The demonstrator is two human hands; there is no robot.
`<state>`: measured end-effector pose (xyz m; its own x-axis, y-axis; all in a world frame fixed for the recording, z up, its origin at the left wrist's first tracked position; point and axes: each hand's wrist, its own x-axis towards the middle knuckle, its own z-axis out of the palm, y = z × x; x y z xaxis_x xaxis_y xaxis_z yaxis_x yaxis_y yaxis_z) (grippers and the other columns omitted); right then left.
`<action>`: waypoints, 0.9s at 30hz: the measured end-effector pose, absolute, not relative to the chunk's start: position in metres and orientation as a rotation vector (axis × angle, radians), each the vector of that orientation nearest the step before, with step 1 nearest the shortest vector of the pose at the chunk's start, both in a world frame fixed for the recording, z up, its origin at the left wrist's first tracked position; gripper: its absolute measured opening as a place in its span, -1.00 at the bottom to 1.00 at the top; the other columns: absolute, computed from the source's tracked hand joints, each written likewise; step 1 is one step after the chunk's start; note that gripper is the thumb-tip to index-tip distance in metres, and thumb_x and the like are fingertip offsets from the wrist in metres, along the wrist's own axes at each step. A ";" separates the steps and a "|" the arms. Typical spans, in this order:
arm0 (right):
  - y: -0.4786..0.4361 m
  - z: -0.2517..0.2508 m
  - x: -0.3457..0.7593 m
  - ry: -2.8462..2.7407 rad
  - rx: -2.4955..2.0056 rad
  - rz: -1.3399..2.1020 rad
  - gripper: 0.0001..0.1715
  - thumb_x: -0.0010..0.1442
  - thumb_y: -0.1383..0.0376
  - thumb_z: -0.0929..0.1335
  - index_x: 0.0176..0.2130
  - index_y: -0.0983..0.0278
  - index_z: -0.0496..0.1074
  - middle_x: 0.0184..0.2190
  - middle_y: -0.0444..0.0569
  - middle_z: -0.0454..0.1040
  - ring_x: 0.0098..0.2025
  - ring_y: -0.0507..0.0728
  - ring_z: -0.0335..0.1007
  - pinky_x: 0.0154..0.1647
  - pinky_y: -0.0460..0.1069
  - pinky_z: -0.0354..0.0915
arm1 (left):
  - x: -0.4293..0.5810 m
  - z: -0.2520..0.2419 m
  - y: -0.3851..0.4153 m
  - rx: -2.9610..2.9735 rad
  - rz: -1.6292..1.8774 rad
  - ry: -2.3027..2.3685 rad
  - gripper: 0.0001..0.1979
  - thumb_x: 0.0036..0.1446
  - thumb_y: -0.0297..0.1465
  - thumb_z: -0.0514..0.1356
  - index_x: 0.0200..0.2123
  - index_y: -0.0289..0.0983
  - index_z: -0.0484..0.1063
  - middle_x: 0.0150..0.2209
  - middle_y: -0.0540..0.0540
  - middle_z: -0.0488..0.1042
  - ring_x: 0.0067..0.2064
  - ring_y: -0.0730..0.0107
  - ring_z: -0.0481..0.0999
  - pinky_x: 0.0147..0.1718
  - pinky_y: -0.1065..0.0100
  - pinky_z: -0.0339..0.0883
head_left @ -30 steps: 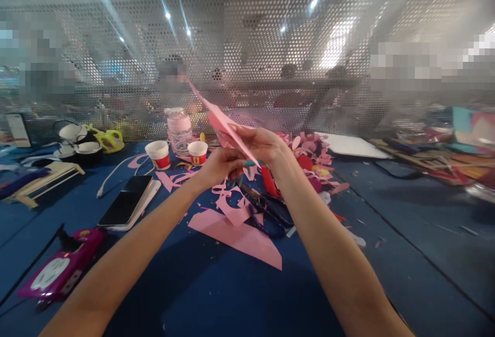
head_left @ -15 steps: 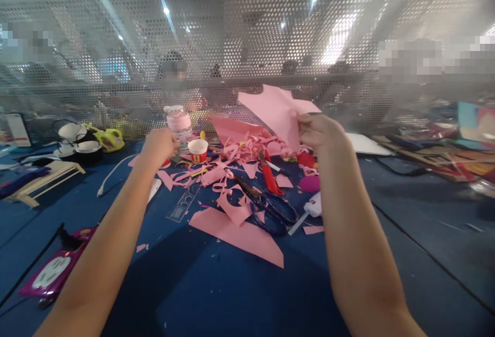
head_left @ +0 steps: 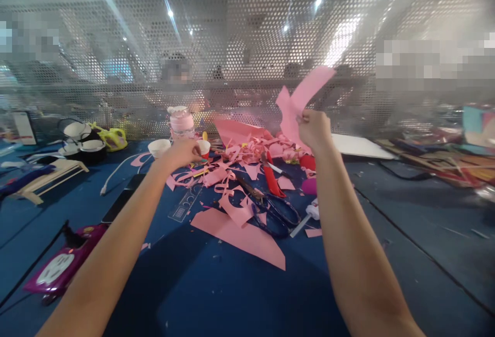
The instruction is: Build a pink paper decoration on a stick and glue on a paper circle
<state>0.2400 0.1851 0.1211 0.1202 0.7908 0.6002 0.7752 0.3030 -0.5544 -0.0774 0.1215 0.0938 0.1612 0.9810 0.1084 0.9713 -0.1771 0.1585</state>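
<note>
My left hand (head_left: 184, 152) is at a small red-and-white paper cup (head_left: 204, 150), its fingers closed on the cup's left side; the fingertips are partly hidden. A second white paper cup (head_left: 159, 147) stands to the left, behind my forearm. My right hand (head_left: 315, 127) pinches a cut sheet of pink paper (head_left: 296, 107) and holds it up above the table. Below lie a heap of pink paper scraps (head_left: 251, 149), blue-handled scissors (head_left: 270, 205), a red-handled cutter (head_left: 273, 176) and a large pink paper piece (head_left: 240, 236).
A pink-banded bottle (head_left: 181, 122) stands at the back before a perforated metal screen (head_left: 247, 43). A clear ruler (head_left: 184, 204) and a glue gun (head_left: 314, 211) lie on the blue table. At left are a purple power strip (head_left: 64, 267), a dark phone-like slab (head_left: 122, 200) and a small wooden frame (head_left: 54, 177).
My left hand has moved right from the left cup to the red-and-white cup. My right hand has raised and turned the pink paper, which now shows a narrower shape.
</note>
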 end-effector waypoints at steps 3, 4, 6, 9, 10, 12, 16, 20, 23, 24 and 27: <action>0.174 0.126 0.226 -1.709 -1.458 -0.120 -0.74 0.09 0.46 0.23 -0.40 0.29 0.48 -0.28 0.15 0.54 -0.21 0.26 0.42 -0.21 0.07 0.23 | -0.055 0.073 0.125 2.422 0.261 1.817 -0.72 -0.08 -0.33 0.18 -0.26 -0.32 0.42 -0.26 -0.16 0.52 -0.23 0.23 0.46 -0.31 0.38 0.24; 0.172 0.128 0.224 -1.720 -1.430 -0.142 -0.70 0.09 0.46 0.21 -0.32 0.27 0.50 -0.25 0.13 0.54 -0.19 0.25 0.42 -0.20 0.06 0.24 | -0.050 0.066 0.126 2.440 0.247 1.781 -0.64 -0.14 -0.32 0.22 -0.21 -0.33 0.39 -0.20 -0.20 0.49 -0.20 0.18 0.45 -0.31 0.36 0.24; 0.170 0.130 0.223 -1.718 -1.375 -0.140 -0.61 0.09 0.48 0.20 -0.15 0.27 0.47 -0.22 0.10 0.54 -0.14 0.23 0.42 -0.16 0.06 0.25 | -0.045 0.056 0.127 2.456 0.218 1.734 -0.57 -0.19 -0.35 0.25 -0.18 -0.36 0.35 -0.17 -0.24 0.46 -0.20 0.15 0.44 -0.35 0.35 0.23; 0.170 0.131 0.226 -1.708 -1.378 -0.120 -0.52 0.07 0.51 0.20 -0.03 0.30 0.41 -0.20 0.10 0.53 -0.11 0.23 0.41 -0.10 0.09 0.24 | -0.047 0.049 0.130 2.452 0.187 1.707 -0.61 -0.17 -0.37 0.23 -0.20 -0.39 0.33 -0.28 -0.22 0.47 -0.31 0.20 0.44 -0.44 0.37 0.19; 0.171 0.131 0.227 -1.709 -1.390 -0.120 -0.51 0.07 0.51 0.20 -0.01 0.32 0.40 -0.19 0.11 0.53 -0.10 0.23 0.41 -0.09 0.10 0.24 | -0.049 0.048 0.131 2.452 0.187 1.703 -0.62 -0.16 -0.37 0.22 -0.20 -0.39 0.32 -0.31 -0.20 0.47 -0.33 0.22 0.43 -0.45 0.37 0.18; 0.171 0.132 0.229 -1.707 -1.407 -0.126 -0.51 0.07 0.51 0.20 0.00 0.34 0.39 -0.17 0.14 0.52 -0.07 0.25 0.40 -0.07 0.11 0.24 | -0.054 0.050 0.133 2.458 0.201 1.694 -0.65 -0.14 -0.38 0.21 -0.22 -0.37 0.33 -0.33 -0.17 0.46 -0.34 0.24 0.42 -0.46 0.38 0.16; 0.170 0.132 0.232 -1.728 -1.409 -0.133 -0.50 0.05 0.53 0.21 -0.03 0.31 0.41 -0.20 0.10 0.54 -0.09 0.24 0.42 -0.07 0.12 0.25 | -0.065 0.058 0.137 2.464 0.223 1.685 -0.86 -0.08 -0.37 0.16 -0.41 -0.31 0.38 -0.41 -0.12 0.46 -0.35 0.25 0.42 -0.44 0.37 0.14; 0.169 0.134 0.235 -1.726 -1.408 -0.129 -0.51 0.04 0.53 0.22 -0.04 0.33 0.42 -0.22 0.10 0.54 -0.09 0.23 0.41 -0.06 0.10 0.24 | -0.076 0.073 0.133 2.427 0.291 1.745 -0.87 -0.03 -0.35 0.13 -0.48 -0.30 0.38 -0.41 -0.13 0.48 -0.33 0.23 0.45 -0.38 0.35 0.17; 0.168 0.137 0.236 -1.688 -1.386 -0.114 -0.55 0.07 0.49 0.22 -0.05 0.33 0.43 -0.20 0.11 0.53 -0.10 0.21 0.41 -0.08 0.06 0.24 | -0.085 0.084 0.127 2.360 0.356 1.797 -0.83 0.02 -0.34 0.09 -0.38 -0.33 0.37 -0.37 -0.16 0.50 -0.41 0.30 0.48 -0.42 0.37 0.21; 0.167 0.138 0.237 -1.677 -1.389 -0.114 -0.59 0.08 0.47 0.22 -0.09 0.32 0.45 -0.22 0.11 0.53 -0.11 0.20 0.41 -0.11 0.05 0.25 | -0.088 0.088 0.124 2.326 0.372 1.808 -0.82 0.05 -0.35 0.07 -0.34 -0.34 0.37 -0.38 -0.14 0.50 -0.47 0.35 0.48 -0.45 0.39 0.22; 0.167 0.139 0.240 -1.702 -1.409 -0.125 -0.74 0.08 0.39 0.27 -0.24 0.35 0.49 -0.37 0.10 0.54 -0.24 0.20 0.43 -0.22 0.03 0.26 | -0.097 0.096 0.120 2.248 0.434 1.850 -0.78 0.11 -0.34 0.01 -0.26 -0.34 0.34 -0.49 -0.09 0.49 -0.59 0.42 0.47 -0.51 0.43 0.24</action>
<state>0.2399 0.1668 0.1390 0.0493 0.7378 0.6732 0.8280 0.3467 -0.4407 -0.0970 0.1201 0.0964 0.1747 0.9796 0.0990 0.9215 -0.1981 0.3342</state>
